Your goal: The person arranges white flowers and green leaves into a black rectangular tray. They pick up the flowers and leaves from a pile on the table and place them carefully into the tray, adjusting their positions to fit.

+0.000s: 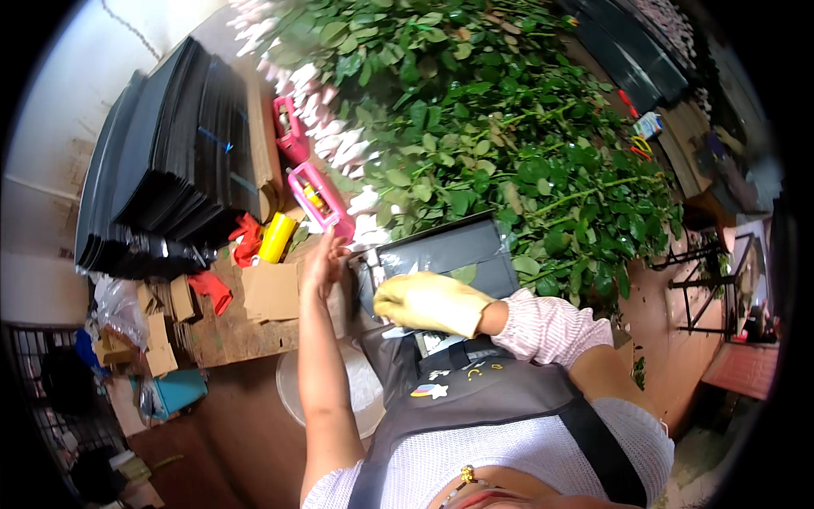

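On bench | pink tray (323, 200): small items | left hand (322, 261) beside

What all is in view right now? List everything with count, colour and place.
rose stems: large heap, green leaves, pale buds at the left edge, across the bench top
dark sheet: one, dark grey, under the gloved hand
black sheets: big stack, upper left
pink staplers: two, left of the buds
yellow roll: one, beside the stack
red scraps: a few, near the cardboard
cardboard pieces: several, brown, bench edge
left hand: bare, open, by the sheet's left edge
right hand: yellow glove, resting on the sheet
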Available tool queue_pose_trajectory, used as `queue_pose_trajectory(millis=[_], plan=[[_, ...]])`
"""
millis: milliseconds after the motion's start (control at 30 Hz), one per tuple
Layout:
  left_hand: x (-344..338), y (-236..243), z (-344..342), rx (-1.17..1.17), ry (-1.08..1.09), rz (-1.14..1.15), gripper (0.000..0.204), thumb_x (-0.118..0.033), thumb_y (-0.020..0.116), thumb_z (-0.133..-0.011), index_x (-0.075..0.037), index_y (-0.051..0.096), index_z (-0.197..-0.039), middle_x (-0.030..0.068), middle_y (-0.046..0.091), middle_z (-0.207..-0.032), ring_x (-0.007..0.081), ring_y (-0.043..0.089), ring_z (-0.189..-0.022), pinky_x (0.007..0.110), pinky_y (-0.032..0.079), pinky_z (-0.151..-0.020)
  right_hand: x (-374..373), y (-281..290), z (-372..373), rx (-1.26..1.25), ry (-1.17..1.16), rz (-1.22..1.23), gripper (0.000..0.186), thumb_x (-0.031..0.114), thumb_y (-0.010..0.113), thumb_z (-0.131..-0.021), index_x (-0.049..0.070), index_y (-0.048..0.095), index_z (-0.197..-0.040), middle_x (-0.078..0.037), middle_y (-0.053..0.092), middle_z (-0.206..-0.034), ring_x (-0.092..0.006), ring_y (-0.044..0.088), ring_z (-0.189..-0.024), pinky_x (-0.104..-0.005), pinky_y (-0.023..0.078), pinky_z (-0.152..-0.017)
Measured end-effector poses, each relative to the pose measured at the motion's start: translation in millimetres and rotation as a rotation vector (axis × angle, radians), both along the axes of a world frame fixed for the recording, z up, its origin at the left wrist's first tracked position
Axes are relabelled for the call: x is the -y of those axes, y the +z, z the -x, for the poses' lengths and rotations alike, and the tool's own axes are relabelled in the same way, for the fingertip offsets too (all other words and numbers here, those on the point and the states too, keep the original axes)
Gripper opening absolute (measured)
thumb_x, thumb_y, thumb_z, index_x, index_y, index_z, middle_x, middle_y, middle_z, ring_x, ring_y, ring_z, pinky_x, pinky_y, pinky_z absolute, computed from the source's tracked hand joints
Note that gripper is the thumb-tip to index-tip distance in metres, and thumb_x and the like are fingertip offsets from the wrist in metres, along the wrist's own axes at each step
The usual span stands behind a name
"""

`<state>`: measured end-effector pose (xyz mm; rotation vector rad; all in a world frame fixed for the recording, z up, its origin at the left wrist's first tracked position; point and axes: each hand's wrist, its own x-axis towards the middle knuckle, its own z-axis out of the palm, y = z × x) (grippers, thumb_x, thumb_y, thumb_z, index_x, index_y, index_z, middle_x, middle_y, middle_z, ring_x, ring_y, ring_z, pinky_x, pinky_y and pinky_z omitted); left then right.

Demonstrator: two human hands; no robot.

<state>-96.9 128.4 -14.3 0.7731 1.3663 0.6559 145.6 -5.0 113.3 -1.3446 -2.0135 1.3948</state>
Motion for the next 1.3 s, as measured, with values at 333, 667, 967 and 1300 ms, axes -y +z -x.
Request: queue_pose_trajectory(millis=[333,667,967,1300], plan=[[-10.2,24.0,-27.6,-0.176,-0.173,-0.418,0.025,-0.026,0.073,-0.098,-0.004,0.079,-0.109,0.0042,0.075,-0.093,0.0088,0.060,-0.075,0.026,0.048,-0.071,12.9,-1.5,-38.3,-0.230,0.155,-0.023,0.030,0.035,0.057,-0.103,0.013,0.074,-0.115,-0.007,0.075,-0.111,-0.0229,0.072,-0.103,-0.0367,0.055,-0.092],[54.1,89.0,-256.0,-0.905,-0.780,-1.722,0.015,-0.025,0.079,-0.079,-0.016,0.078,-0.091,0.0120,0.048,-0.154,0.0384,0.037,-0.146,0.062,0.024,-0.120,138.5,-23.2,-167.4,-1.141,-0.369,0.430,0.039,0.034,0.061,-0.106,-0.002,0.074,-0.109,-0.019,0.077,-0.106,-0.0249,0.076,-0.096,-0.0305,0.061,-0.076],[43.4,59.6,-280.0,-0.783,-0.755,-1.472,0.056,-0.005,0.065,-0.087,-0.015,0.060,-0.141,0.0168,0.051,-0.148,0.0387,0.041,-0.144,0.056,0.031,-0.120,191.2,-117.8,-152.7,-0.658,-0.753,0.586,0.033,0.031,0.050,-0.111,0.005,0.071,-0.112,-0.008,0.077,-0.106,-0.0155,0.075,-0.086,-0.0238,0.055,-0.067],[58.0,94.5,-125.3,-0.605,-0.077,-1.502,0.026,-0.001,0.068,-0.093,-0.006,0.069,-0.119,0.0104,0.066,-0.108,0.0266,0.061,-0.099,0.037,0.046,-0.091,147.2,-159.8,-176.2,0.015,-0.523,0.339,0.035,0.026,0.042,-0.107,0.001,0.064,-0.119,-0.014,0.077,-0.096,-0.0214,0.075,-0.077,-0.0341,0.058,-0.065]])
